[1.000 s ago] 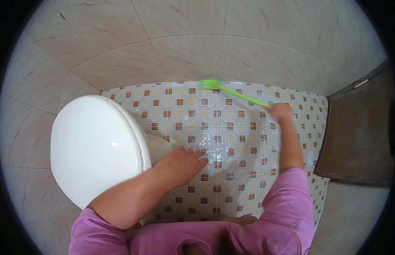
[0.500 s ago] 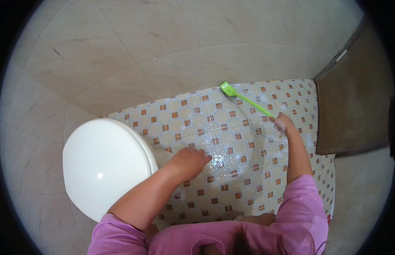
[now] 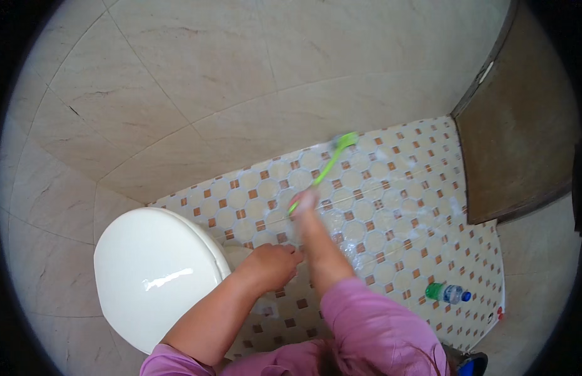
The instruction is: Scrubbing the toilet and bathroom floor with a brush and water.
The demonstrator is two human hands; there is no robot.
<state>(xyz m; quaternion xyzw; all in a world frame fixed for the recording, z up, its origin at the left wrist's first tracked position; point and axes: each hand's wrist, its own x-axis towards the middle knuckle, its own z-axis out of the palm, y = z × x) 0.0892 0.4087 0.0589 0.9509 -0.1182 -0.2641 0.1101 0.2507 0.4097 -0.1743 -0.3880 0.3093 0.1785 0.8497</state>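
The brush [image 3: 327,167] is bright green, with a long, thin handle and a small, wide head [image 3: 347,140]. The right hand [image 3: 305,202] holds it near the end, and a little bit of green pokes out past the fingers. The handle slants over the tiled floor [image 3: 391,182], up and to the right. Its head is close to the bottom of the wall [image 3: 228,56]. The bristle side looks gray and blurry.
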